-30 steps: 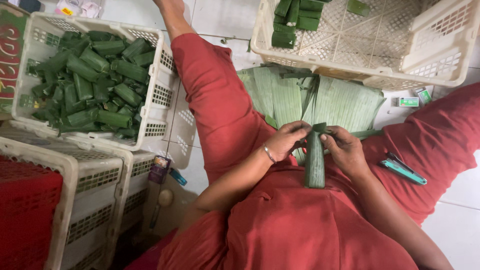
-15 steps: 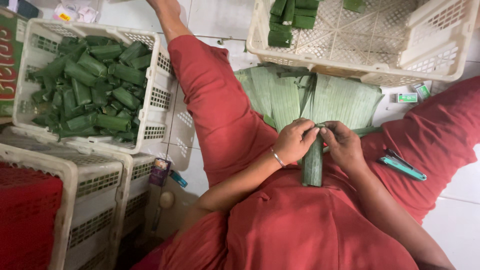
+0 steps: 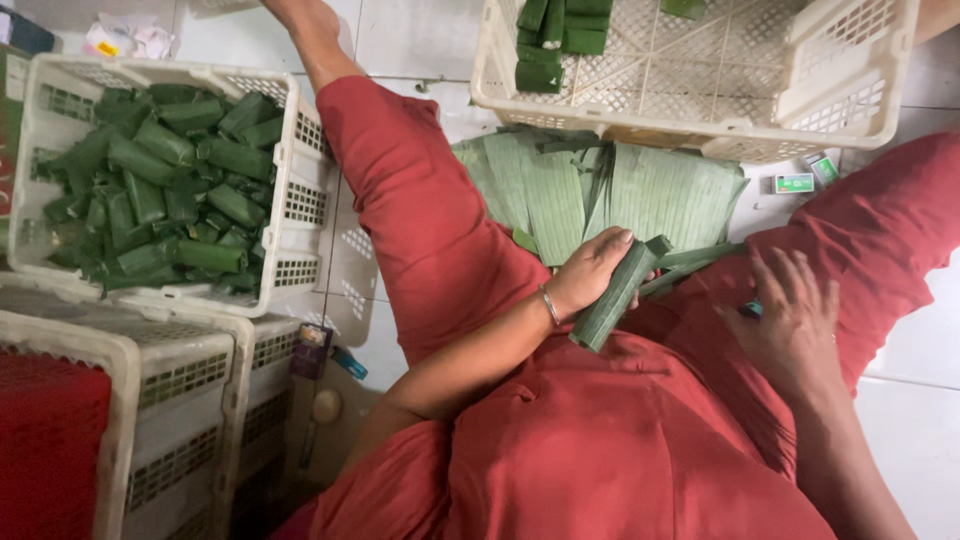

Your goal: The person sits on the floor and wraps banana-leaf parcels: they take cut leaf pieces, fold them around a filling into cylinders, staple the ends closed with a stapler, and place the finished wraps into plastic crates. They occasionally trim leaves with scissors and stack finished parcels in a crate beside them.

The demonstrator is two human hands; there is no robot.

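Wrapping looks well along: the white crate (image 3: pixel 300 215) at the person's left is heaped with finished leaf rolls (image 3: pixel 165 200), while flat banana leaves (image 3: pixel 600 190) lie stacked ahead. One rolled leaf parcel (image 3: pixel 612 297) sits closed in the left hand (image 3: pixel 590 272). Spread flat and empty, the right hand (image 3: pixel 790 320) rests on the thigh, just beside a small teal tool (image 3: pixel 750 310).

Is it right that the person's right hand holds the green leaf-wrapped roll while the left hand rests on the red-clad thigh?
Not quite: the hands are swapped. In the head view the left hand has its grip on the leaf-wrapped roll, while the right hand rests open on the red-clad thigh.
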